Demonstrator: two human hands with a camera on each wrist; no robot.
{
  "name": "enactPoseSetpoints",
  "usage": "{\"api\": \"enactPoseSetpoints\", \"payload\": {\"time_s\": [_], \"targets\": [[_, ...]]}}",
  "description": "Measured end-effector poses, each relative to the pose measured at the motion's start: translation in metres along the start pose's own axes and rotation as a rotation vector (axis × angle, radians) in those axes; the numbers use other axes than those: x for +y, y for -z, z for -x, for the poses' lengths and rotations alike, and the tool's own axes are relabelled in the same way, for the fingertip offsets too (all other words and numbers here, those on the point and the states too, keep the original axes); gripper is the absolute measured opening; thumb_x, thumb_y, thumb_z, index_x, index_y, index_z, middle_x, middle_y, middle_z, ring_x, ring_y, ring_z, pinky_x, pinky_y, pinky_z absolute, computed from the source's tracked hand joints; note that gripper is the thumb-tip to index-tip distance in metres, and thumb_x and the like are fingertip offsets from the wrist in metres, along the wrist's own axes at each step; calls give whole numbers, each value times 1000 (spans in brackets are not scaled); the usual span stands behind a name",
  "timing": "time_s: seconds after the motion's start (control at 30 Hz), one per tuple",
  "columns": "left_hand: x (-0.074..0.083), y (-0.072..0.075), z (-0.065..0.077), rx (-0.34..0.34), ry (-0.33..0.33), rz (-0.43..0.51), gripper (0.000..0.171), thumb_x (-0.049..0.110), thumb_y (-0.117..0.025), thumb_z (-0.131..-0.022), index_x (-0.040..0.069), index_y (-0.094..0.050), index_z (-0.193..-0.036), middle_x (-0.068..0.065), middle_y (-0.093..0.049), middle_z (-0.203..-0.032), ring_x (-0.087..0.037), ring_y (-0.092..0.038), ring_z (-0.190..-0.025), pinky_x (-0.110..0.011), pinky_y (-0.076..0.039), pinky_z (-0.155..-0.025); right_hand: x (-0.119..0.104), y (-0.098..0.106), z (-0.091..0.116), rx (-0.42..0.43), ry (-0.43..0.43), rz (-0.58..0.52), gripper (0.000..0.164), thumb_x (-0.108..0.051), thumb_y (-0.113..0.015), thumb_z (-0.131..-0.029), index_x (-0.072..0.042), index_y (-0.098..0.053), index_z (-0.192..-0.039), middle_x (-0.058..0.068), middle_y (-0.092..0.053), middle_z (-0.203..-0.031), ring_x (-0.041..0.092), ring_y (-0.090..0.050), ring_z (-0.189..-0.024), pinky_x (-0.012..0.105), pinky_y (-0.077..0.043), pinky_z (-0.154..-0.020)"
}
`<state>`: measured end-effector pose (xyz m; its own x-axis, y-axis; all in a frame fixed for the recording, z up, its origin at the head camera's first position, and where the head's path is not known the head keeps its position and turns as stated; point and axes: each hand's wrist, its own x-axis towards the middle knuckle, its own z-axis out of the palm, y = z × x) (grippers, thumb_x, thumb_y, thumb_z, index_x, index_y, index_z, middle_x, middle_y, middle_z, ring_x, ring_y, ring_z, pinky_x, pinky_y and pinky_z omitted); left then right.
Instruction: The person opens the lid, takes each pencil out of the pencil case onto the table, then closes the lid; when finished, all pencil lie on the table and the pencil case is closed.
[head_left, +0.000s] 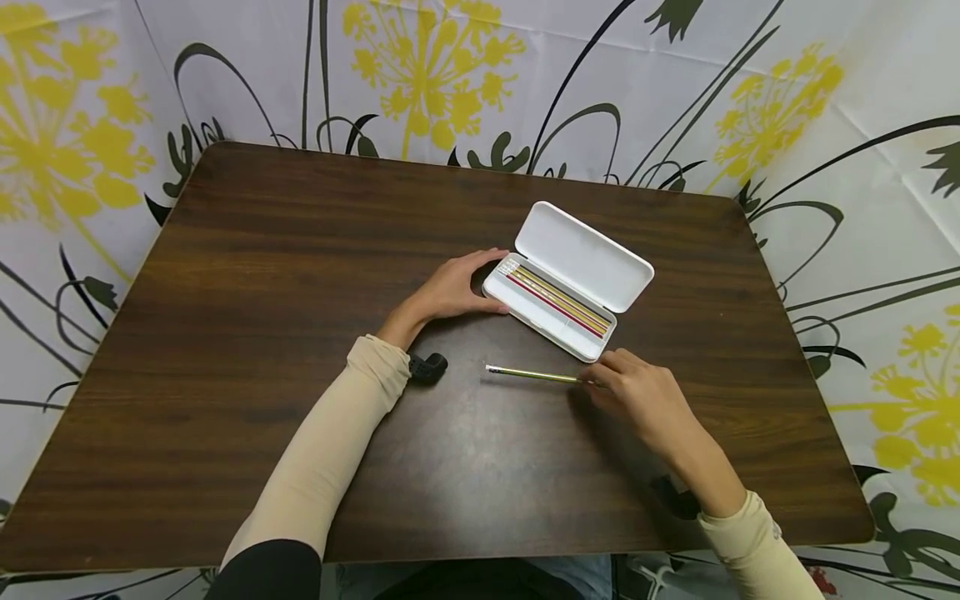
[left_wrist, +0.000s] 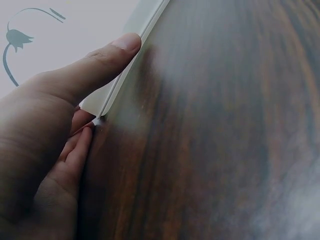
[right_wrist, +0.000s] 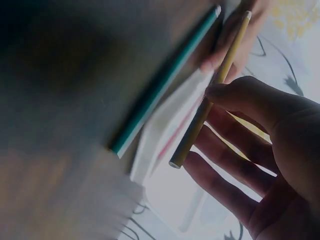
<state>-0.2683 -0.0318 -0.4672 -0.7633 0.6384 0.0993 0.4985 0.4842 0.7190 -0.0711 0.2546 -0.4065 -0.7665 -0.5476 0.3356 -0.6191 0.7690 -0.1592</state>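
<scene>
Left of my right hand (head_left: 643,396), thumb and fingers pinching this slim yellow pencil (right_wrist: 231,52), my left hand (head_left: 452,288) grips a lidded white rectangular plastic case (head_left: 585,254).

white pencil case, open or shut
Open: in the head view, the white case has its lid swung back, leaving pencils visible inside.

Behind and beside the brown wood-grain table (head_left: 270,250), white cloth (head_left: 577,67) printed with yellow flowers (head_left: 429,79), dark stems (head_left: 324,75).
</scene>
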Motion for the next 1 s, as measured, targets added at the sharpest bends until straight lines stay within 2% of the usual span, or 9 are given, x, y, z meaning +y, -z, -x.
{"api": "enactPoseSetpoints", "payload": {"time_s": [0.23, 0.67, 0.83, 1.0], "targets": [[0, 3, -3, 9, -2, 2, 92, 48, -84, -73, 19, -42, -150, -7, -40, -152, -21, -35, -138, -40, -30, -109, -3, -8, 7, -31, -4, 25, 13, -7, -80, -80, -12, -74, -90, -2, -65, -86, 13, -59, -76, 31, -48, -51], [1, 0, 0, -5, 6, -6, 93, 49, -84, -73, 19, -42, -150, -7, -39, -152, -22, -34, -139, -41, -30, -110, 3, -17, 12, -109, -28, 35, 10, -9, -79, -83, -13, -74, -91, -2, -64, -87, 14, -58, -78, 33, -50, -56], [0, -1, 0, -2, 3, -12, 92, 49, -83, -74, 19, -42, -150, -8, -38, -153, -22, -34, -139, -41, -30, -110, 5, -14, 11, -69, -24, 3, 17, -10, -82, -79, -13, -74, -94, -3, -65, -89, 14, -59, -78, 34, -51, -57], [0, -2, -1, 1, 7, -7, 93, 49, -84, -74, 18, -42, -150, -7, -38, -153, -22, -34, -139, -41, -30, -110, 16, 9, -4, 23, -56, -17, 24, -9, -84, -76, -11, -75, -97, 0, -66, -88, 13, -61, -74, 34, -51, -56]]}}
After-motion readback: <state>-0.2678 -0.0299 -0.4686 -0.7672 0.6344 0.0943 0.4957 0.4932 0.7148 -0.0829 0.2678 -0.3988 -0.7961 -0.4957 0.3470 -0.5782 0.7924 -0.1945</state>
